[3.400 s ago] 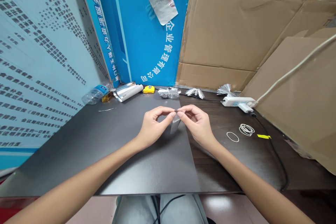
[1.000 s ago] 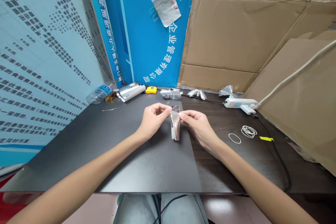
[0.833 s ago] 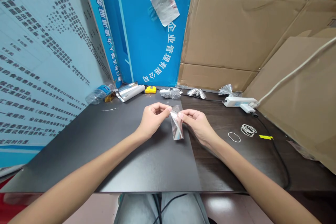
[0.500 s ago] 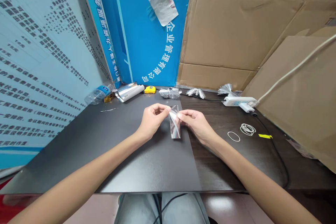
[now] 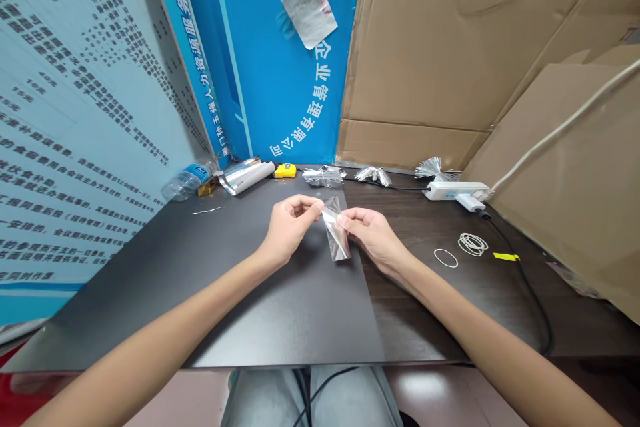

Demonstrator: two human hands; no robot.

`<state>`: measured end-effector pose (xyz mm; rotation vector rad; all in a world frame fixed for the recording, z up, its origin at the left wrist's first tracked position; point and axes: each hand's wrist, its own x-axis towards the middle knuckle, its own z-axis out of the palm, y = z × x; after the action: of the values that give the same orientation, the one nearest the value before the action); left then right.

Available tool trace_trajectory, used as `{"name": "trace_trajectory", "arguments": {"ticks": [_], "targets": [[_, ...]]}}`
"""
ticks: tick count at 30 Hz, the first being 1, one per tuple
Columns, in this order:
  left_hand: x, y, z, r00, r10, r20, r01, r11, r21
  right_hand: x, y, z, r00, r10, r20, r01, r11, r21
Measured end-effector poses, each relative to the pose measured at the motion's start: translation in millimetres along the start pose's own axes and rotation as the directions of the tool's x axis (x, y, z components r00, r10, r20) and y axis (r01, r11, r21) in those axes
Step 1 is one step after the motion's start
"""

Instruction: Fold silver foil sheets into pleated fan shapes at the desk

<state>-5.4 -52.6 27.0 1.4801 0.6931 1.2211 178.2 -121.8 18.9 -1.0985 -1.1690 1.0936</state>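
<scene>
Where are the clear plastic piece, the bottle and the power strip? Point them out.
Clear plastic piece (image 5: 337, 235), head view, near its middle
Bottle (image 5: 195, 174), head view, blue label
Power strip (image 5: 449, 191), head view, white casing

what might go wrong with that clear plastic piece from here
The clear plastic piece looks thin and is pinched only in its upper part by the left hand and right hand, so the unheld lower part might curl or crease. Held only by fingertips, it could also slip.
</scene>
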Motion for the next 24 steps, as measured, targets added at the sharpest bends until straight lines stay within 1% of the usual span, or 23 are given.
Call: {"name": "trace_trajectory", "arguments": {"ticks": [4,10,14,20,24], "targets": [[0,0,-0.2,1.0,-0.005,-0.031,0.004,1.0,-0.004,-2,-2,1,1.0,-0.018,0.003,0.018,0.999,-0.031],[1,1,-1.4,0.999,-0.004,-0.049,0.003,1.0,-0.014,-5,-7,3,1.0,-0.005,0.029,0.007,0.998,-0.057],[3,2,-2.3,1.0,-0.006,-0.029,0.006,1.0,-0.007,-5,-8,5,0.997,0.006,0.071,-0.002,0.999,-0.054],[5,2,-3.7,1.0,-0.02,0.001,0.02,1.0,-0.006,1,-1,-2,0.997,0.052,0.053,-0.048,0.997,-0.062],[5,0,-2.7,0.999,-0.04,0.009,0.04,0.999,-0.007,3,2,-5,0.994,0.07,0.088,-0.07,0.998,-0.009]]}}
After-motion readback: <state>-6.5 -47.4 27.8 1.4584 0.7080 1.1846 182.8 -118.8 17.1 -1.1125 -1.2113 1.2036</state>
